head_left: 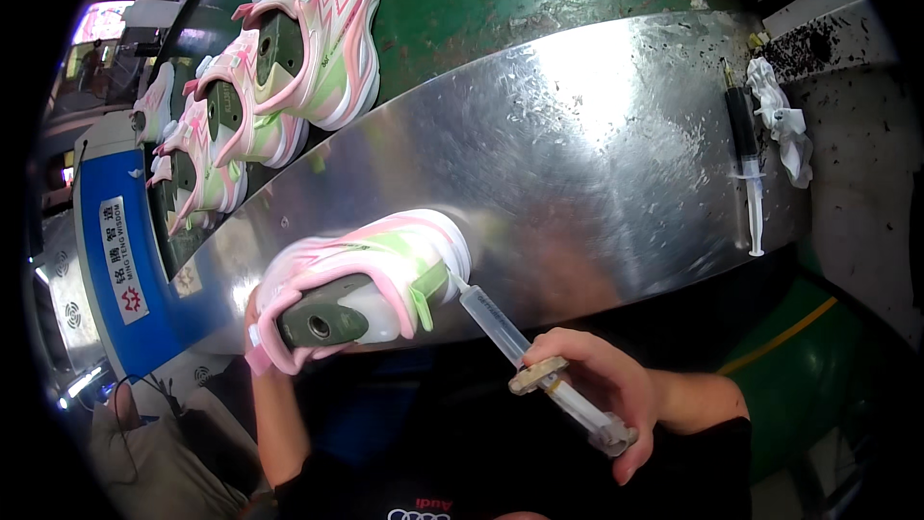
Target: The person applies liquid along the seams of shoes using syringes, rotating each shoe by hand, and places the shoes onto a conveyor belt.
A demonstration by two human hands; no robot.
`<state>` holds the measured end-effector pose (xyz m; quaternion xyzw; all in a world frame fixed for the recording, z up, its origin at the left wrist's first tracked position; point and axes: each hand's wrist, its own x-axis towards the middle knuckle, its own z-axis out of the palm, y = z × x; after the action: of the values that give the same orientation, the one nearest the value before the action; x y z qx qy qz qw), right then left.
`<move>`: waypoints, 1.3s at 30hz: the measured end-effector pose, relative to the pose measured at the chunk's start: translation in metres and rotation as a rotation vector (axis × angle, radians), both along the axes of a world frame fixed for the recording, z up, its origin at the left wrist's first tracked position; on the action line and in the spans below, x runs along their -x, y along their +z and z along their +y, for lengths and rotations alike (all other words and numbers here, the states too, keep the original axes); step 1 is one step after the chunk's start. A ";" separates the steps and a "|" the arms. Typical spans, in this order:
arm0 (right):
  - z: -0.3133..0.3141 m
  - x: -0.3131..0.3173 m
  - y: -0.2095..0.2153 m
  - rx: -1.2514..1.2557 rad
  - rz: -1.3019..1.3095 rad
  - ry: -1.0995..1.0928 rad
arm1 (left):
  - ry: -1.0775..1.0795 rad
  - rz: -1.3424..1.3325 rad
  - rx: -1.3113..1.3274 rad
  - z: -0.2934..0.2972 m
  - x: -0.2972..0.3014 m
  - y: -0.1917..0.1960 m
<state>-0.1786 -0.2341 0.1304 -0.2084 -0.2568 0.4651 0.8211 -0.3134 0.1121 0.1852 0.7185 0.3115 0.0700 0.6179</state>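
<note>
A pink, white and light green sneaker [385,241] with a dark green last inside is held over the near edge of the metal table. My left hand [253,312] grips it from the left side, its fingers mostly hidden behind the shoe. In my right hand [602,371] is a clear syringe [496,323], the fingers closed round its flange and the thumb side by the plunger end. The syringe's tip meets the sneaker, or nearly so, low by the green tab where the upper joins the white sole.
Several matching sneakers [322,34] with lasts stand in a row on the green surface [462,0] at the back left. A dark-filled syringe [741,135] and crumpled white tissue [784,125] lie at the right end of the metal table [539,164]. A blue panel [135,241] stands at left.
</note>
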 end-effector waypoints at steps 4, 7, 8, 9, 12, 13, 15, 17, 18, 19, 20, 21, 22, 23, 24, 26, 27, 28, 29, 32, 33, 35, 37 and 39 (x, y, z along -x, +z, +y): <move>0.005 0.007 -0.003 0.077 -0.126 -0.043 | 0.114 0.100 0.009 -0.023 0.028 0.001; 0.005 0.015 0.002 0.075 -0.085 -0.085 | 0.352 0.115 0.376 -0.030 0.062 -0.013; 0.004 0.017 0.004 0.077 -0.095 -0.073 | 0.400 0.142 0.529 -0.035 0.069 -0.013; 0.003 0.017 0.006 0.098 -0.107 -0.067 | 0.299 0.092 0.644 -0.040 0.079 -0.016; 0.004 0.024 0.015 0.134 -0.109 -0.075 | 0.100 -0.003 0.820 -0.063 0.083 -0.020; 0.004 0.026 0.018 0.145 -0.088 -0.094 | 0.109 -0.035 0.842 -0.074 0.077 -0.019; 0.005 0.027 0.026 0.169 -0.108 -0.071 | 0.106 -0.111 0.927 -0.090 0.068 -0.018; 0.006 0.026 0.038 0.188 -0.129 -0.046 | 0.090 -0.122 1.040 -0.100 0.064 -0.019; 0.008 0.025 0.046 0.208 -0.120 -0.047 | 0.056 -0.128 1.089 -0.102 0.066 -0.023; 0.010 0.025 0.053 0.228 -0.112 -0.048 | 0.060 -0.119 1.103 -0.107 0.062 -0.022; 0.010 0.024 0.060 0.227 -0.129 -0.040 | 0.041 -0.104 1.147 -0.107 0.066 -0.029; 0.007 0.022 0.066 0.261 -0.134 0.014 | 0.021 -0.096 1.202 -0.110 0.061 -0.025; 0.004 0.021 0.070 0.291 -0.132 0.070 | 0.005 -0.082 1.253 -0.114 0.051 -0.021; 0.000 0.021 0.077 0.313 -0.099 0.097 | -0.048 -0.043 1.352 -0.114 0.044 -0.020; -0.002 0.026 0.086 0.339 -0.016 0.052 | -0.097 -0.071 1.416 -0.115 0.040 -0.025; -0.010 0.022 0.106 0.397 -0.041 0.099 | -0.191 -0.109 1.574 -0.121 0.032 -0.030; -0.014 0.024 0.119 0.492 -0.066 0.060 | -0.213 -0.136 1.659 -0.128 0.026 -0.035; -0.018 0.027 0.126 0.519 -0.073 0.058 | -0.219 -0.146 1.685 -0.131 0.023 -0.038; -0.022 0.030 0.133 0.555 -0.045 0.064 | -0.225 -0.135 1.697 -0.135 0.019 -0.040; -0.047 0.037 0.143 0.615 -0.092 0.064 | -0.345 -0.128 1.775 -0.147 -0.001 -0.047; -0.053 0.037 0.143 0.563 -0.191 0.037 | -0.383 -0.063 1.735 -0.148 -0.006 -0.046; -0.066 0.032 0.146 0.497 -0.402 0.024 | -0.476 -0.029 1.666 -0.155 -0.018 -0.047; -0.080 0.035 0.150 0.514 -0.417 -0.021 | -0.508 -0.041 1.673 -0.163 -0.034 -0.048; -0.090 0.041 0.152 0.523 -0.429 -0.060 | -0.531 -0.075 1.645 -0.168 -0.043 -0.049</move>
<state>-0.2200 -0.3244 0.2824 -0.5126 -0.2895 0.4366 0.6803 -0.2701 -0.0556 0.1360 0.0891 0.0646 -0.3005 0.9474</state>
